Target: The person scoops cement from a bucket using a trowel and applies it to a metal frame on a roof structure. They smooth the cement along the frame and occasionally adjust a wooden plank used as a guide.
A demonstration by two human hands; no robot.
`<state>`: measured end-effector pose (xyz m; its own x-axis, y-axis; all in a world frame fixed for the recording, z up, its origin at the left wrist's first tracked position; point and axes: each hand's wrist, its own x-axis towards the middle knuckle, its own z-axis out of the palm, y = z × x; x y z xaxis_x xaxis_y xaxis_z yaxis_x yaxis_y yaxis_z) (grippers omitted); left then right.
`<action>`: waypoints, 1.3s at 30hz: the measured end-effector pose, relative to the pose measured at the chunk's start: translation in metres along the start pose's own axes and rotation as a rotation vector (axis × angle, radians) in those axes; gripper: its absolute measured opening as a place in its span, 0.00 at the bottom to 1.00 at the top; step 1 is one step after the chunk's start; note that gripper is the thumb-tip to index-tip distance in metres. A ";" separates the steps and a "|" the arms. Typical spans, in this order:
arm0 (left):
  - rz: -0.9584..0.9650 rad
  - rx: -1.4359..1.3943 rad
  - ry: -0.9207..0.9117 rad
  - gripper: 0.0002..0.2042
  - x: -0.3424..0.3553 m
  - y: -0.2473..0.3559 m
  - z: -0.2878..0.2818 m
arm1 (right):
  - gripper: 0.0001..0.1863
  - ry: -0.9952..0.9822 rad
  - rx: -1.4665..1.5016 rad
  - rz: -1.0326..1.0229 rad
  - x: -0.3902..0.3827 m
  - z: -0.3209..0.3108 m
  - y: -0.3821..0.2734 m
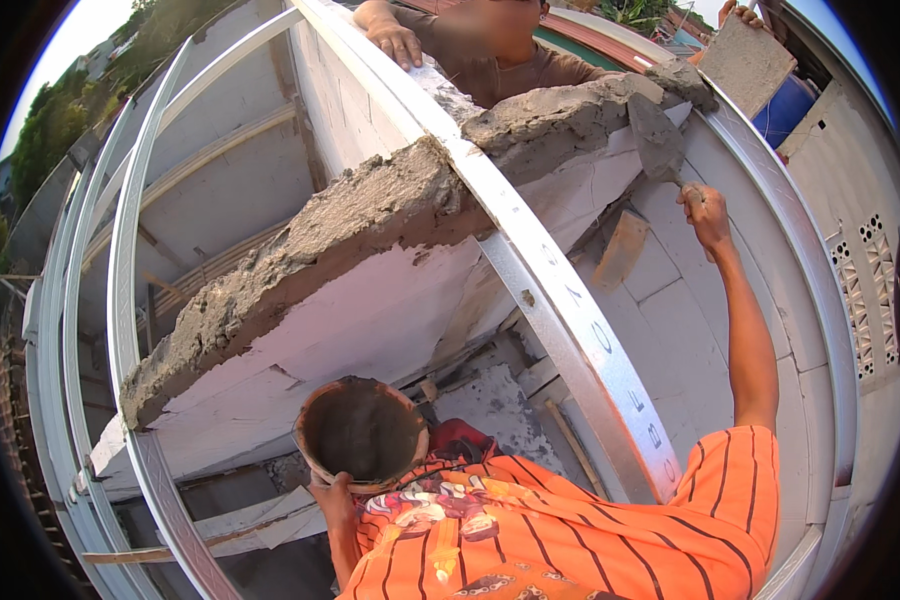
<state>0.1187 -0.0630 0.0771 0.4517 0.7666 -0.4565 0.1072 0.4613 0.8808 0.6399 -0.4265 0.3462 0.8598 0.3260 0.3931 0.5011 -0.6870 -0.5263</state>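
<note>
My right hand is closed round the handle of a trowel. Its grey, mortar-smeared blade lies against the right end of the wall top, by the wet mortar. Low in front of my body, my left hand grips the side of a round mortar bucket; its fingers are partly hidden beneath. Grey mortar fills much of the bucket. A thick, rough mortar band runs along the top of the pale block wall.
A metal roof truss curves across the wall, with more metal bars at left. Beyond the wall another person rests a hand on its top. At upper right, another hand touches a grey slab near a blue barrel.
</note>
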 end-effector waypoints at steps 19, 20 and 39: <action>-0.028 0.019 -0.047 0.21 0.015 -0.005 0.003 | 0.22 -0.431 -0.705 0.137 0.032 -0.032 -0.235; -0.022 0.007 -0.031 0.21 0.014 -0.002 0.002 | 0.22 -0.435 -0.679 0.149 0.037 -0.037 -0.230; 0.015 -0.014 -0.050 0.21 0.015 -0.004 -0.007 | 0.16 0.077 -0.963 -0.832 0.052 -0.001 -0.213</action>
<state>0.1190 -0.0504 0.0654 0.4965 0.7508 -0.4357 0.0877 0.4560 0.8856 0.5776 -0.2637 0.4797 0.2979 0.8671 0.3993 0.5825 -0.4965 0.6436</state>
